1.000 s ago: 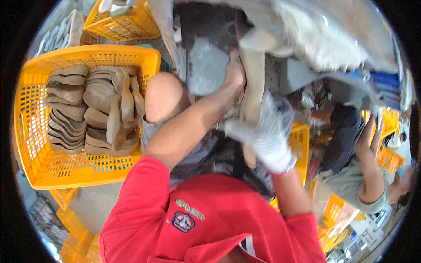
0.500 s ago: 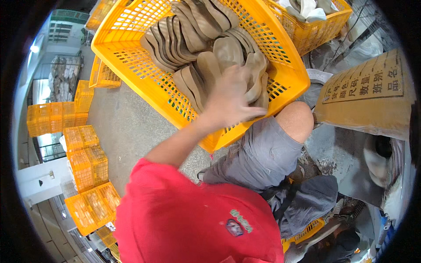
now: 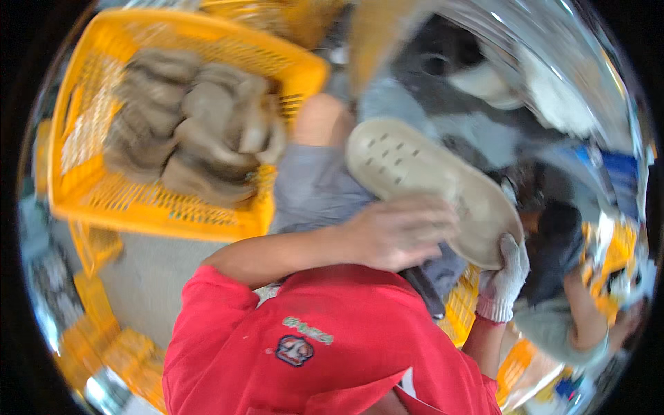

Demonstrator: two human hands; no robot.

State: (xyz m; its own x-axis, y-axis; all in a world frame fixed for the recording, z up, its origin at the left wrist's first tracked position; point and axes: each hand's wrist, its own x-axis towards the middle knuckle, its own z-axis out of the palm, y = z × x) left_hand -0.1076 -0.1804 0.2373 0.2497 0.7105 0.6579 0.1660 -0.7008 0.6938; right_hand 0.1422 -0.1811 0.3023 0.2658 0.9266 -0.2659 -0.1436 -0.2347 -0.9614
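Observation:
A beige shoe sole (image 3: 422, 181) with small slots lies across my lap, over my grey shorts. My bare left hand (image 3: 398, 232) rests on its near edge, fingers curled over it. My right hand (image 3: 508, 273), in a white knit glove, grips the sole's right end from below. To the left stands a yellow plastic crate (image 3: 166, 214) holding several stacked brown soles (image 3: 194, 131). The picture is blurred by motion.
Smaller yellow crates (image 3: 117, 346) sit on the grey floor at lower left. Another person (image 3: 574, 304) in dark and light clothes works at the right. A pale bag or sheet (image 3: 567, 104) lies at the upper right.
My left hand has left the crate of brown soles and come to the beige sole on my lap. The view swung right, bringing the gloved right hand back into sight.

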